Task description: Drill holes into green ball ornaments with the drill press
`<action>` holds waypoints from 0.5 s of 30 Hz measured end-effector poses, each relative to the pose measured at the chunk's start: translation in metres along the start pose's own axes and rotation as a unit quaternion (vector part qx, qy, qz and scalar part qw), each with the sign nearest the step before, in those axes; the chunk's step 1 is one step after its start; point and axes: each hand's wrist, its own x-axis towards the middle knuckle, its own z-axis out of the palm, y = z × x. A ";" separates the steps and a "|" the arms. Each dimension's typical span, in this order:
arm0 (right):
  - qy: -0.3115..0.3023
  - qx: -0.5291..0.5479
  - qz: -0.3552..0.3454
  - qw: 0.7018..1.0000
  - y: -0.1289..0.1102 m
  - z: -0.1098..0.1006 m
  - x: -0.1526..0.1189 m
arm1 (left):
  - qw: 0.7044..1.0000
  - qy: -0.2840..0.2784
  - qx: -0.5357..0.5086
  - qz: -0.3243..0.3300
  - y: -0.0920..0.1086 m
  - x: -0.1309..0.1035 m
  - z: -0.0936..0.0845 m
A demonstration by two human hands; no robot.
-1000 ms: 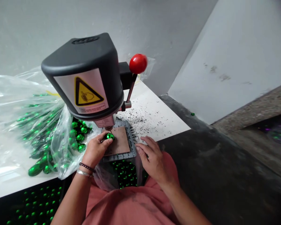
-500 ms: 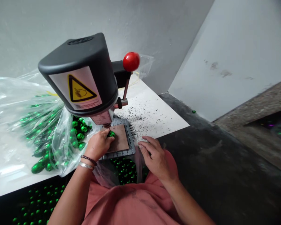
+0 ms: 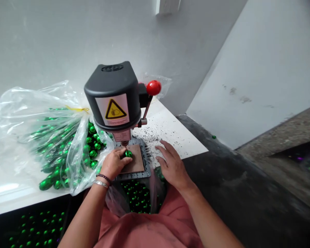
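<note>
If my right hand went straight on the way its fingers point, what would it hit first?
If low, your right hand would likely meet the dark shavings on the white table. Higher up, probably the drill, near its lever; depth is unclear from this one view.

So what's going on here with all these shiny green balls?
A person's left hand holds a shiny green ball over a brown board, under the bit of a bench drill; whether bit and ball touch is hard to tell. The right hand is open beside the drill's base. Dark flecks lie on the white table, and more green balls sit in a clear bag.
</note>
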 end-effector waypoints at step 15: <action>0.050 0.193 0.079 0.977 -0.067 -0.049 0.163 | 0.999 -0.017 0.013 -0.045 0.002 -0.002 0.003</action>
